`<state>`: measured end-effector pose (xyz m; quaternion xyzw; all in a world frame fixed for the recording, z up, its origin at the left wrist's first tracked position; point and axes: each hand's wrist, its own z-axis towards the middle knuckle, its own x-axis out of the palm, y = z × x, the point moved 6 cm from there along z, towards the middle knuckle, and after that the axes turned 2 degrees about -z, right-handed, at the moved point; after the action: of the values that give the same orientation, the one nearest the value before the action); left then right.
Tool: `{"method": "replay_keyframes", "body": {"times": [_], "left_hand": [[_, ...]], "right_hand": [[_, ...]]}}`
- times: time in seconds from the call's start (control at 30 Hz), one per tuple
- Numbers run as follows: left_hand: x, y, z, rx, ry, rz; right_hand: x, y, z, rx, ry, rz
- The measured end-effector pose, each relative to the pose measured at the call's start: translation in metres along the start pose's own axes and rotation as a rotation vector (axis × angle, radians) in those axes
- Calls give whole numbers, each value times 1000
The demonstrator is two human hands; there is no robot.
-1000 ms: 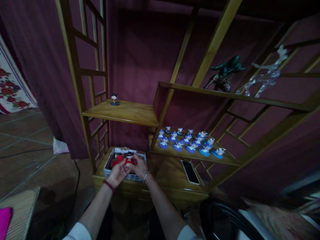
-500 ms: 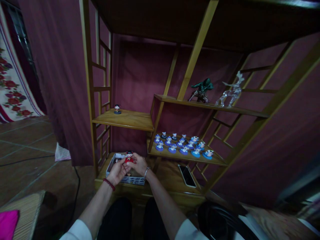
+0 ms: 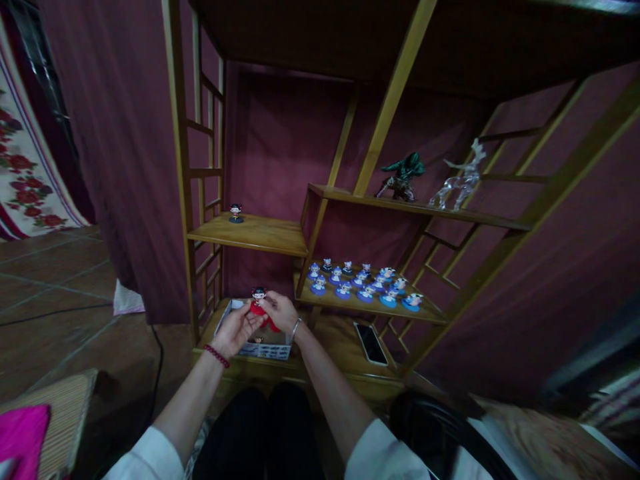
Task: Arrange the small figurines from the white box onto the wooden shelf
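Observation:
Over the open box point(image 3: 273, 352), both my hands meet at a small figurine point(image 3: 259, 293) with black hair, a pale face and a red lower part. My left hand point(image 3: 239, 330) supports it from the left with its fingertips. On the other side, my right hand point(image 3: 281, 312) pinches its red part. A bit of red material, perhaps cloth, shows beneath the right fingers. Inside the box, partly hidden by my hands, other small figurines lie. A similar dark-haired figurine point(image 3: 236, 213) stands on a round dark base on the left shelf point(image 3: 270, 233).
Rows of small purple, blue and dark figurines point(image 3: 367, 292) stand on the lower right shelf. Above them are a green-cloaked figure point(image 3: 404, 177) and a clear deer point(image 3: 461, 180). A phone point(image 3: 371, 343) lies on the bottom board. Slatted wooden posts frame the sides.
The figurine stays between my hands. More red material now shows below my right fingers. The view has shifted slightly.

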<state>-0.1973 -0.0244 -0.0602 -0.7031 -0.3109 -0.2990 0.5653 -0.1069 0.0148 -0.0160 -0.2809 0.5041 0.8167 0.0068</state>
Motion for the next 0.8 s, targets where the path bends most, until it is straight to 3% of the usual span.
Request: {"method": "replay_keyframes", "body": {"times": [0.27, 0.8], "left_hand": [[13, -11, -10, 8, 13, 15], [27, -28, -19, 12, 56, 2]], "right_hand": [[-6, 15, 4, -12, 45, 189], [-14, 41, 10, 34, 49, 230]]}}
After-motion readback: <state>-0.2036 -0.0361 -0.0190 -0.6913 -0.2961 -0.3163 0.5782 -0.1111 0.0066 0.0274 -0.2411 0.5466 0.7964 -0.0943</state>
